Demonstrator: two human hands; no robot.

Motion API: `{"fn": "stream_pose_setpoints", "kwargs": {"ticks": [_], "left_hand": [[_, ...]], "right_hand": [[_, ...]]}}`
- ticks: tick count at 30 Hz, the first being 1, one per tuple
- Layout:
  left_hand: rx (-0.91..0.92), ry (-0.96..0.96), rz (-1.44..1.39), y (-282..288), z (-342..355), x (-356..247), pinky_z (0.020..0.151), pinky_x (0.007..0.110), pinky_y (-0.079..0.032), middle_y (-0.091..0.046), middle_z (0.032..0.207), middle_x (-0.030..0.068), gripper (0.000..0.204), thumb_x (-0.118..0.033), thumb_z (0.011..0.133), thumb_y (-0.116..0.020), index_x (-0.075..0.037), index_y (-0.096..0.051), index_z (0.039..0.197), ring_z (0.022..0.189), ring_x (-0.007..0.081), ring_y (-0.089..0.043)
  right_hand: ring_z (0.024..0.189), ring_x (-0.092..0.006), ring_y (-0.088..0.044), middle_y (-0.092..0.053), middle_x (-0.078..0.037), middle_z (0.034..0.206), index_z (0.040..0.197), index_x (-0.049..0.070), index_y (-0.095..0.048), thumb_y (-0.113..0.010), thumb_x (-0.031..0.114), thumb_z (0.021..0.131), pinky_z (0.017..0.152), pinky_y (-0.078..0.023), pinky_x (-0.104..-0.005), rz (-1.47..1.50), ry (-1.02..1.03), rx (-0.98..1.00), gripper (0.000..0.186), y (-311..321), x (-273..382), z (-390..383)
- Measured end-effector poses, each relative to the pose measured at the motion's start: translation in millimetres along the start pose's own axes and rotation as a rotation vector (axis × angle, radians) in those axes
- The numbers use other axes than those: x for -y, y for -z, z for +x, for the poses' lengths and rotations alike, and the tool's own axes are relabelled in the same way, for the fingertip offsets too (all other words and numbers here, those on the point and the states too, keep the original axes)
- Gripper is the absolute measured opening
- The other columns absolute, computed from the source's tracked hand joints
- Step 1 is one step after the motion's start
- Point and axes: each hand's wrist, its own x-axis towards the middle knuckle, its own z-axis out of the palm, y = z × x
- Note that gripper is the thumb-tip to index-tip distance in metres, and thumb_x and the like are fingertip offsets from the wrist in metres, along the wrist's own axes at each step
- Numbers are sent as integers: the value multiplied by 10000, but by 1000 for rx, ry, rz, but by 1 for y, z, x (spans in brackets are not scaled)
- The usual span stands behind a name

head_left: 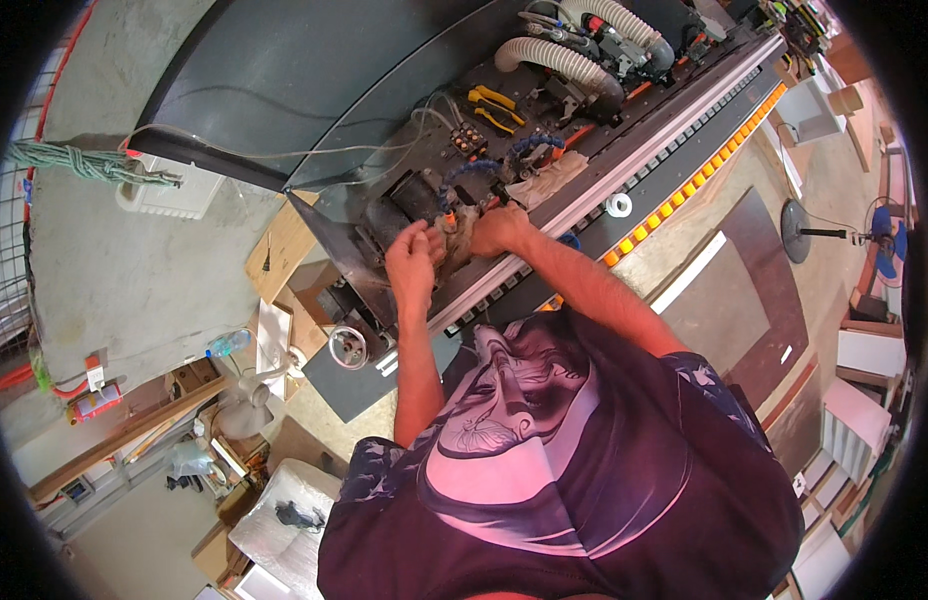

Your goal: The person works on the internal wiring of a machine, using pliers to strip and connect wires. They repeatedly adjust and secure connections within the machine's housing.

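Observation:
Inside the open dark machine, my left hand (412, 262) reaches in with curled fingers beside a crumpled brownish rag (458, 238) and a small orange fitting (450, 218); what its fingertips grip is unclear. My right hand (499, 230) is closed at the right side of the rag, its fingertips hidden among the parts. Above them are blue segmented hoses (464, 168), a small valve block (468, 140) and yellow-handled pliers (496, 108). A pale crumpled sheet (546, 180) lies to the right.
Ribbed hoses (534, 55) cross the upper machine, whose long front rail (664, 133) has an orange roller strip (684, 195) alongside. A handwheel (348, 347) sits lower left, with a pedestal fan (242, 410) beyond. Boards (729, 300) and another fan (884, 245) are at right.

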Motion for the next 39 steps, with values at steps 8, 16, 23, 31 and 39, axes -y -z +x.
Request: {"fn": "stream_pose_setpoints", "kwargs": {"ticks": [8,16,23,31,39], "left_hand": [[190,-57,682,-10,-12,23,1036,421,-453,-662,1318,257,482,-196,971,-557,2,-583,1409,1235,416,-617],[187,50,480,-30,29,45,1017,384,-458,-691,1263,200,475,-72,884,-589,78,-587,1335,1163,305,-650],[135,-29,415,-28,31,61,999,403,-483,-697,1242,266,540,-67,842,-589,101,-570,1355,1151,359,-680],[153,50,408,-31,34,56,977,396,-485,-668,1300,225,576,-12,843,-613,102,-532,1401,1175,298,-652],[140,21,407,-29,29,56,962,386,-498,-677,1282,229,593,-23,848,-612,103,-514,1419,1141,293,-667]], "right_hand": [[1223,-324,-662,-723,-147,1288,1203,75,-772,-580,379,906,1021,-416,-511,66,1,-121,466,0,6,-17],[1164,-347,-691,-723,-136,1288,1183,61,-774,-551,387,929,992,-441,-514,40,-20,-100,469,-9,-6,7],[1131,-334,-697,-733,-130,1247,1167,87,-781,-522,318,956,952,-463,-538,16,43,-209,406,-4,4,-17],[1169,-333,-681,-718,-150,1282,1194,68,-770,-555,317,929,981,-432,-524,27,13,-51,422,-1,-1,-1],[1178,-336,-676,-719,-162,1270,1186,61,-773,-556,317,925,985,-436,-515,86,13,-159,425,-2,4,-14]]}}
